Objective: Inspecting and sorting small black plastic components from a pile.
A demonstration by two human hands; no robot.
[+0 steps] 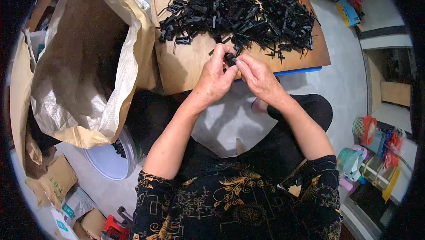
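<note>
Over the near edge of a wooden board, my two hands meet around a small black plastic part. My left hand is closed on it, with thumb and fingers curled about its side. The thumb and forefinger of my right hand pinch at its right end; the fingers cover much of the part, so its exact kind does not show. Just beyond my hands, a wide heap of black plastic pieces, many with thin stems, spreads over the far half of the board.
A large open paper sack with a pale woven lining stands at the left. Below it is a white round tub with black pieces inside. Brown packages lie at lower left. Shelves with bags and a red-rimmed basket line the right.
</note>
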